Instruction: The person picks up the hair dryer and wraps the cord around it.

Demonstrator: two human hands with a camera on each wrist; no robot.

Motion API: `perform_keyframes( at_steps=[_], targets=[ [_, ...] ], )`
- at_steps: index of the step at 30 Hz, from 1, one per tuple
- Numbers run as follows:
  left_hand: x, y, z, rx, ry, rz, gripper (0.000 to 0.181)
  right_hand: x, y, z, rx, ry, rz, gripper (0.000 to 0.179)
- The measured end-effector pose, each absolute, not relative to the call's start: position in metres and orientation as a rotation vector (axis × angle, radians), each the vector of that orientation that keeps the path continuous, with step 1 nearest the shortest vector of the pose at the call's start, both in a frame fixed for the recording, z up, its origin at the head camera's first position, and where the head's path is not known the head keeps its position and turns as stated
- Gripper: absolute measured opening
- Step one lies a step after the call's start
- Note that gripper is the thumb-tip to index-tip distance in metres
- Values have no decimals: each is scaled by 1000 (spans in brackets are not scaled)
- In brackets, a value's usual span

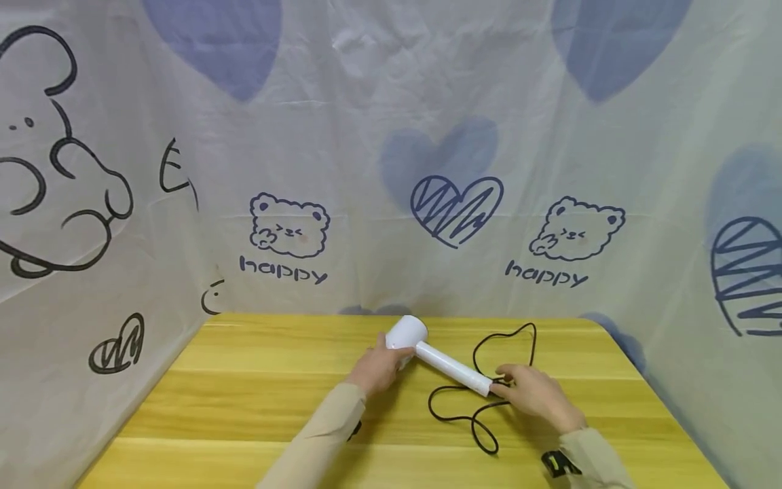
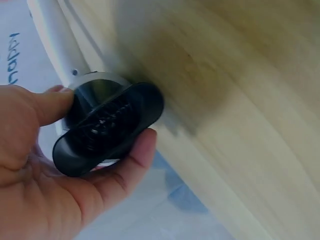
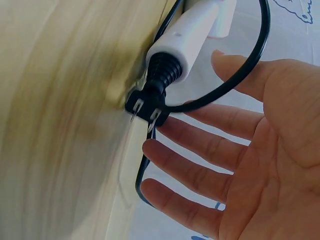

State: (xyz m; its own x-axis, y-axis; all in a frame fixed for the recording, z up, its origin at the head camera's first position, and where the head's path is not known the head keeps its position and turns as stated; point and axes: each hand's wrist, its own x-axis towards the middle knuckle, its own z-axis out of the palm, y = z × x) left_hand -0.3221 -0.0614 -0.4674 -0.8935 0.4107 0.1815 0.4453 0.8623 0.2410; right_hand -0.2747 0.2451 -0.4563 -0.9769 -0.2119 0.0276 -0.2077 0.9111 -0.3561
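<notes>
A white hair dryer [image 1: 453, 367] lies on the table, its head toward the back and its handle slanting down to the right. My left hand [image 1: 374, 368] grips the dryer's head, thumb and fingers around the base of the black flattened nozzle [image 2: 107, 131]. By the handle's end is my right hand [image 1: 536, 394], its fingers spread and loosely bent. In the right wrist view a black two-pin plug [image 3: 146, 106] sits beside the handle's end, close to the fingertips. The black cord [image 3: 227, 82] arcs between thumb and fingers, not pinched.
Loops of the cord [image 1: 485, 441] spread over the wooden table [image 1: 256, 394] in front of and behind the handle. A pale printed cloth [image 1: 379, 272] with hearts and bears hangs around the table's back and sides.
</notes>
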Motion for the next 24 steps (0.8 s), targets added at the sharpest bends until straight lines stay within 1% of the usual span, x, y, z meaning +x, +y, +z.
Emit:
perform_keyframes(
  at_steps=[3,7,8,10,16,21,24],
  targets=[
    [-314,-68,-463,-635,-2919,-398,39,-274,245,-457,-331,3037,-588,44],
    [-310,-70,-457,-578,-2901,-411,21,-275,245,-459,-315,3024,-595,43],
    [-311,-70,-456,-558,-2892,-425,19,-275,245,-459,-315,3029,-586,43],
    [-315,-67,-455,-503,-2878,-475,25,-276,244,-459,-317,3032,-565,46],
    [-332,-64,-460,-348,-2926,-664,58,-277,240,-458,-261,2992,-503,52],
    [-338,-68,-465,-323,-2976,-802,84,-276,240,-460,-243,2976,-510,42],
    [-339,-69,-467,-312,-2969,-881,91,-277,241,-462,-258,2989,-538,41]
  ],
)
